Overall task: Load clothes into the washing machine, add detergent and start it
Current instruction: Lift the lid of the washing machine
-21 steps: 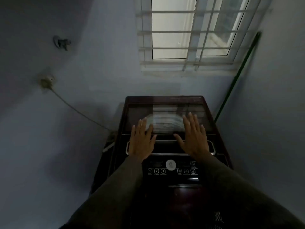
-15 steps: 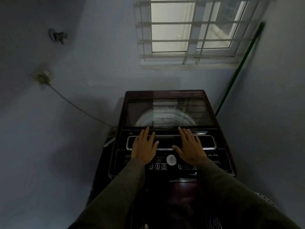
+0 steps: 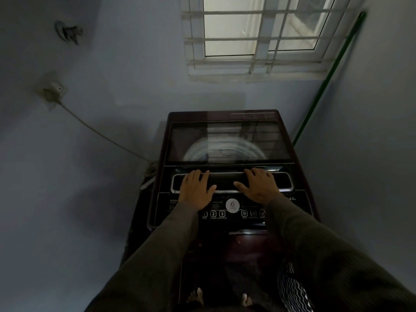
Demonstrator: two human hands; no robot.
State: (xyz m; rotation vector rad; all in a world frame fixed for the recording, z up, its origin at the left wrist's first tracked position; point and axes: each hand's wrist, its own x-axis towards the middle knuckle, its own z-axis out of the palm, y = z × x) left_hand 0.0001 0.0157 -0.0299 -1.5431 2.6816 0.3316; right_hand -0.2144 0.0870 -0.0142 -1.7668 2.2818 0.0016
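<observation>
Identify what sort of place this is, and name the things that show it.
Probably a home laundry corner: a top-loading washing machine, a wall socket with its cord, and a barred window above.

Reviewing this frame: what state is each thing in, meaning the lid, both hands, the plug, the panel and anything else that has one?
Washing machine lid: closed, lying flat.
Left hand: open, fingers flat on the lid's front handle.
Right hand: open, flat on the same handle.
Wall plug: plugged in.
Control panel: no lights visible.
Green pole: leaning in the corner.
</observation>
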